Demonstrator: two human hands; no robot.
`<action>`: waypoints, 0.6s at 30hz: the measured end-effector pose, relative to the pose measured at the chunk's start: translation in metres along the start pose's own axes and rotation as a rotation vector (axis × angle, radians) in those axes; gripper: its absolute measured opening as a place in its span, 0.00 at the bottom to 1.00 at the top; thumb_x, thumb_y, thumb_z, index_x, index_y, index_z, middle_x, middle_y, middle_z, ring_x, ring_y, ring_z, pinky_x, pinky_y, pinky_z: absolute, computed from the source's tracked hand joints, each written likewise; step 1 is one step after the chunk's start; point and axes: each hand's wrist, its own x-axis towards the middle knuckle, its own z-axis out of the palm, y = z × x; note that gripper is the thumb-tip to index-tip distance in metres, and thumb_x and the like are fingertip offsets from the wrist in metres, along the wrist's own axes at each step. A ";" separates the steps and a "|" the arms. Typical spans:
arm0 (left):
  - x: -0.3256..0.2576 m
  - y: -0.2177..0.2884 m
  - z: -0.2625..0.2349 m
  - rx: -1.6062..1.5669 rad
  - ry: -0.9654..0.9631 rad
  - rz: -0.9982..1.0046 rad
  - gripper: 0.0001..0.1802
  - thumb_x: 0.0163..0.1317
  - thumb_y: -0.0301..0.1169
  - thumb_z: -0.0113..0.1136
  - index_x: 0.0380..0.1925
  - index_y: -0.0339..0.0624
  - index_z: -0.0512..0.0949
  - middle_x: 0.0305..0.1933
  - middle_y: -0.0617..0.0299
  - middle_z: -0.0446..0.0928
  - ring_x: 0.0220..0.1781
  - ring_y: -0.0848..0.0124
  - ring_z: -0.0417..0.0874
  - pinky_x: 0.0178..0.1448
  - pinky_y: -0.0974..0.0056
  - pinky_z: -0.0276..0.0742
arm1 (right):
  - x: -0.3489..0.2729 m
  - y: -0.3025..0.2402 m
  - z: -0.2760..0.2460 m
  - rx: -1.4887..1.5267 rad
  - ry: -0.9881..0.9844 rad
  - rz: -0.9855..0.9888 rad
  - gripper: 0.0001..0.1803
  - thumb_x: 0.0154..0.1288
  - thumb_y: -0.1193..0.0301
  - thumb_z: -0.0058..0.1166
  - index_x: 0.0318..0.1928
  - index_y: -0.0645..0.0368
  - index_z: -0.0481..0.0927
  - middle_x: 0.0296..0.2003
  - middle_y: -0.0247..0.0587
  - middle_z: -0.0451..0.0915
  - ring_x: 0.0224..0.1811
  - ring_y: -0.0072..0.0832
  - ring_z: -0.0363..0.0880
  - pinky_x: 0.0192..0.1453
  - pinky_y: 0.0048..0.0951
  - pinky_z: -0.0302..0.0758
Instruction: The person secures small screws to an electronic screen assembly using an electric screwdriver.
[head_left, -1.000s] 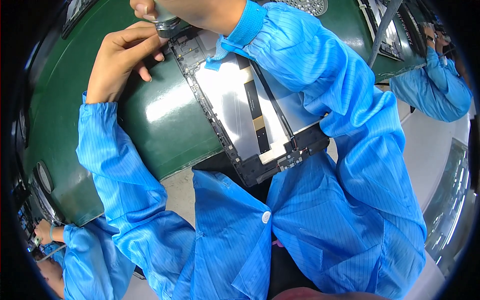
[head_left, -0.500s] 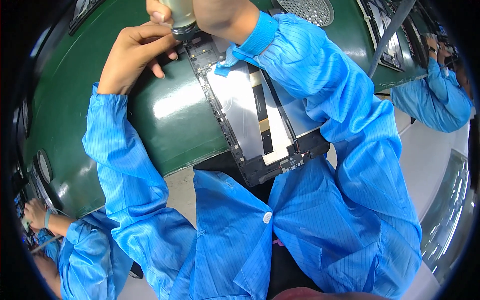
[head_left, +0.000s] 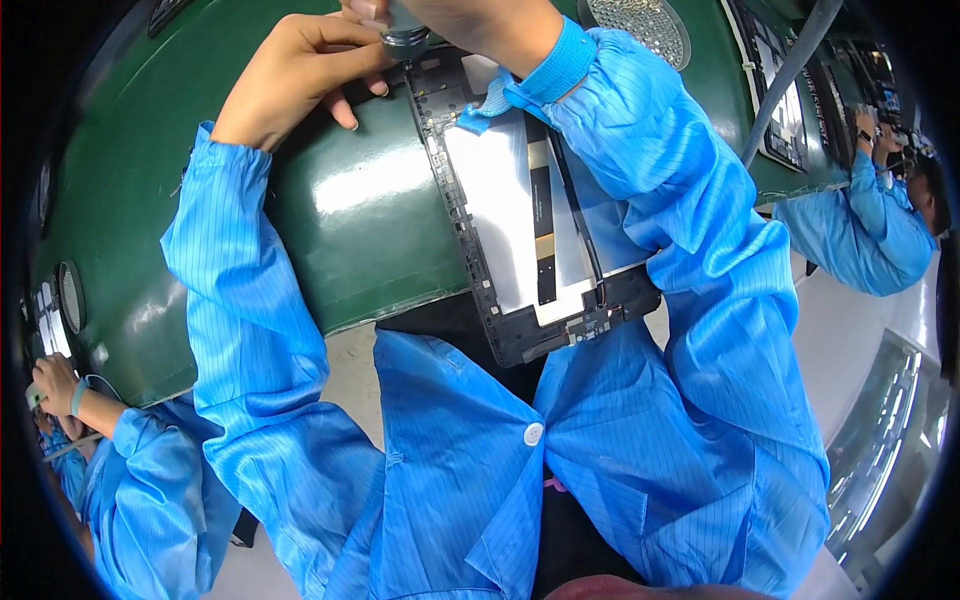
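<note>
An opened tablet (head_left: pixel 490 210) with a black frame, silver plates and a dark flat cable lies slanted over the table's near edge, its lower end above my lap. My right hand (head_left: pixel 480 25), partly cut off by the upper edge, is closed round a thick cylindrical screwdriver (head_left: pixel 405 42) with a dark collar, upright over the tablet's far left corner. My left hand (head_left: pixel 295 75) reaches in beside that corner. Its thumb and forefinger close together by the collar; what they pinch is hidden. A blue wrist strap (head_left: pixel 488 108) hangs from my right cuff over the tablet.
The green table (head_left: pixel 350 230) carries a perforated metal dish (head_left: pixel 645 28) at the far right, with further tablet parts (head_left: pixel 765 80) beyond it. A grey tube (head_left: pixel 790 75) crosses there. Co-workers in blue sleeves sit at right (head_left: pixel 855 235) and lower left (head_left: pixel 155 480).
The view has shifted a little, so the hands, screwdriver and far end of the tablet appear farther right and higher. Both hands keep their places at the tablet's corner.
</note>
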 end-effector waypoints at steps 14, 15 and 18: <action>0.007 -0.003 0.003 0.019 0.018 -0.018 0.12 0.68 0.26 0.60 0.44 0.27 0.83 0.32 0.55 0.83 0.27 0.77 0.83 0.24 0.76 0.80 | -0.005 -0.007 -0.010 0.040 0.022 0.082 0.09 0.68 0.72 0.59 0.30 0.62 0.80 0.17 0.30 0.76 0.15 0.16 0.72 0.17 0.22 0.65; 0.007 -0.003 0.002 0.020 0.019 -0.019 0.12 0.68 0.26 0.60 0.44 0.27 0.83 0.32 0.55 0.83 0.27 0.77 0.83 0.24 0.76 0.80 | -0.006 -0.007 -0.010 0.042 0.022 0.082 0.09 0.68 0.72 0.59 0.30 0.62 0.80 0.17 0.30 0.76 0.15 0.16 0.72 0.17 0.22 0.65; 0.007 -0.007 0.000 0.024 0.008 -0.010 0.12 0.68 0.27 0.60 0.43 0.27 0.84 0.32 0.55 0.83 0.27 0.76 0.83 0.23 0.76 0.80 | -0.007 -0.007 -0.011 0.027 0.020 0.084 0.07 0.68 0.73 0.60 0.33 0.63 0.80 0.18 0.30 0.76 0.15 0.16 0.73 0.17 0.22 0.65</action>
